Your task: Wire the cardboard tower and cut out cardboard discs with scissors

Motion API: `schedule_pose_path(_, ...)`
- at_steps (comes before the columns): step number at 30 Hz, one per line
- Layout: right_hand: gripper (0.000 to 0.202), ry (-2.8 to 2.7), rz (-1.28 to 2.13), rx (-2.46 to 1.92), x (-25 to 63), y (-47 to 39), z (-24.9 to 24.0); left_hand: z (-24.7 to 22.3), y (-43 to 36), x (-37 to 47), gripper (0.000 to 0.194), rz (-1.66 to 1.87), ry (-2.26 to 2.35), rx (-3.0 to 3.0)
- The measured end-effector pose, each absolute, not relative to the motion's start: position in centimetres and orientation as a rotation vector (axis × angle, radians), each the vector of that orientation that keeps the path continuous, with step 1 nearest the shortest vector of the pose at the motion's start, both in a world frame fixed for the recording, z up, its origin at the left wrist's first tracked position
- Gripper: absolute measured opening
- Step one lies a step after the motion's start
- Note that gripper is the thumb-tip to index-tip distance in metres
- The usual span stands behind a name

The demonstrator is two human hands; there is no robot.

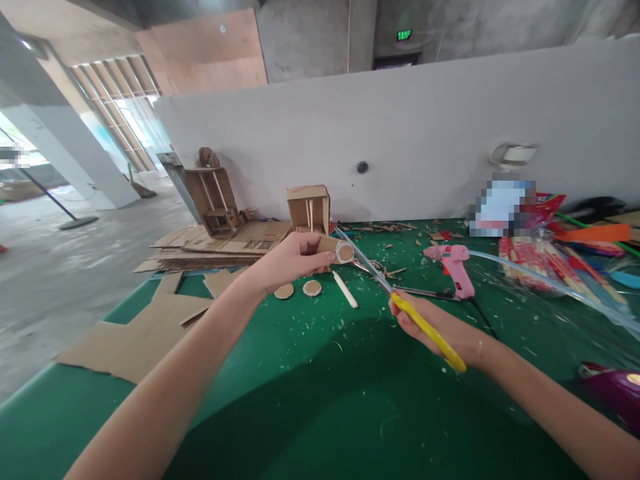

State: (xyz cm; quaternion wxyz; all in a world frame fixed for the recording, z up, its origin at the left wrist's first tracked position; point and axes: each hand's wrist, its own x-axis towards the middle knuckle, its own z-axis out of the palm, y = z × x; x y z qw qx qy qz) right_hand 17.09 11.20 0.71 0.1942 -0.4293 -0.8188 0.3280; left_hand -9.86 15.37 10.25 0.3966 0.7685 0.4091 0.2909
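Note:
Between the thumb and fingers of my left hand (295,257) is a small piece of cardboard (345,252) with a pale-edged circle on it. My right hand (420,323) grips the yellow handles of a pair of scissors (425,330). Their long metal blades point up and left, close to the cardboard piece; I cannot tell whether they touch it. Below my left hand, a plain cardboard disc (284,291) and a white-edged disc (313,288) lie on the green table. A white stick-like tool (345,289) lies right of them.
A pink glue gun (454,267) stands on the right, with a clear glue stick trailing from it. Cardboard sheets (150,327) and a stack (220,247) cover the left side. A small cardboard box (309,208) stands at the back. Scraps litter the green table (310,400).

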Motion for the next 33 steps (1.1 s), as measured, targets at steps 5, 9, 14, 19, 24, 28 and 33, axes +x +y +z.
schedule_pose_path(5,0.041,-2.253,0.918,-1.191,16.9,11.4,0.3,10.1,15.4,-9.8,0.017,0.741,1.007,1.933)
schedule_pose_path(9,0.048,-2.274,0.889,-1.154,16.9,11.6,0.1,10.1,15.4,-9.9,0.014,0.756,1.009,1.917)
schedule_pose_path(14,0.048,-2.281,0.888,-1.181,16.9,11.6,0.0,10.1,15.6,-10.1,0.013,0.768,0.994,1.898)
schedule_pose_path(19,0.047,-2.217,0.891,-1.211,16.4,11.4,-0.1,9.1,15.4,-8.8,0.025,0.946,0.893,1.667)
schedule_pose_path(24,0.044,-2.113,0.912,-1.235,15.6,11.2,-0.6,7.3,14.7,-6.2,0.027,1.154,0.72,1.26)
schedule_pose_path(28,0.044,-2.064,0.955,-1.194,15.4,11.2,-1.1,6.6,14.1,-5.2,0.025,1.223,0.67,1.117)
schedule_pose_path(33,0.048,-2.068,0.967,-1.225,15.2,10.8,-0.9,6.5,13.7,-4.8,0.023,1.259,0.757,1.211)
